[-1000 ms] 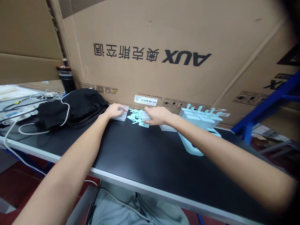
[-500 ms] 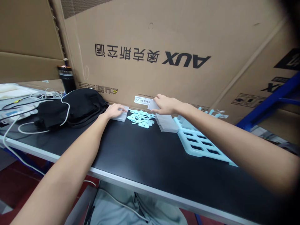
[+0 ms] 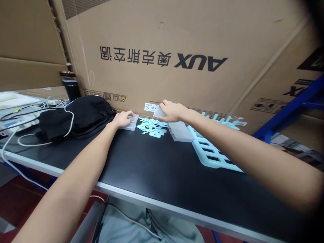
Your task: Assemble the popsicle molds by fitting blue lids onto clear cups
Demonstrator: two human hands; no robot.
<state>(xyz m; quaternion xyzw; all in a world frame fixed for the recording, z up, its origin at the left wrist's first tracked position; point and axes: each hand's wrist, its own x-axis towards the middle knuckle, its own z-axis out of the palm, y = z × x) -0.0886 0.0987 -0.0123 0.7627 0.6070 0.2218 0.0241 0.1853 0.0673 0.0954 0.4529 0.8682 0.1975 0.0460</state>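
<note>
My left hand (image 3: 124, 119) rests on a small stack of clear plastic panels (image 3: 131, 126) at the back of the table. Its fingers lie over the top and are not closed round the stack. My right hand (image 3: 170, 111) pinches one whitish see-through plastic panel (image 3: 158, 112) and holds it up near the cardboard wall. Between and below the hands lies a loose pile of small light-blue plastic pieces (image 3: 152, 127). More see-through panels (image 3: 180, 132) lie just right of the pile, touching or very near a light-blue plastic rack with rectangular openings (image 3: 206, 155). My right forearm hides part of the rack.
A large cardboard box (image 3: 162, 40) rises behind the black table (image 3: 152, 165). To the left are a black bag (image 3: 88, 114), a dark bottle (image 3: 71, 86) and tangled cables (image 3: 32, 106). A blue metal frame (image 3: 283, 111) stands at the right.
My right hand has moved slightly left with the plastic panel in it. The fingers of my left hand have shifted a little on the stack.
</note>
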